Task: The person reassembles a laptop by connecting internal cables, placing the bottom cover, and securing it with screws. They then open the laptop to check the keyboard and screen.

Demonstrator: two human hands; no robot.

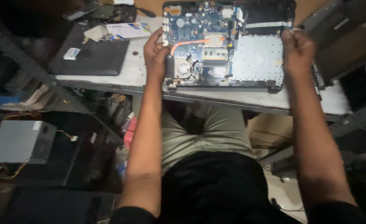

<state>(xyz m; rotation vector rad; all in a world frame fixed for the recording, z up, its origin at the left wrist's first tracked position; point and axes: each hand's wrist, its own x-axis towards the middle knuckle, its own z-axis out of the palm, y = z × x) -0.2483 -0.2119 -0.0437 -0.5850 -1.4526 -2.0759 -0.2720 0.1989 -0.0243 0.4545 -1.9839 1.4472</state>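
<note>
An opened laptop (226, 45), its cover removed so that the blue circuit board (199, 25), copper heat pipe (191, 41) and fan (185, 69) are exposed, is laid flat on the pale worktop (137, 70). Its left edge is gripped by the left hand (156, 52), the fingers closed around the casing. Its right edge is clasped by the right hand (298, 47), likewise closed on the casing. A closed dark laptop (89, 58) is seen further left on the worktop, with a small white box (71, 53) resting on it. A grey metal box (21, 142) is seen below, left.
</note>
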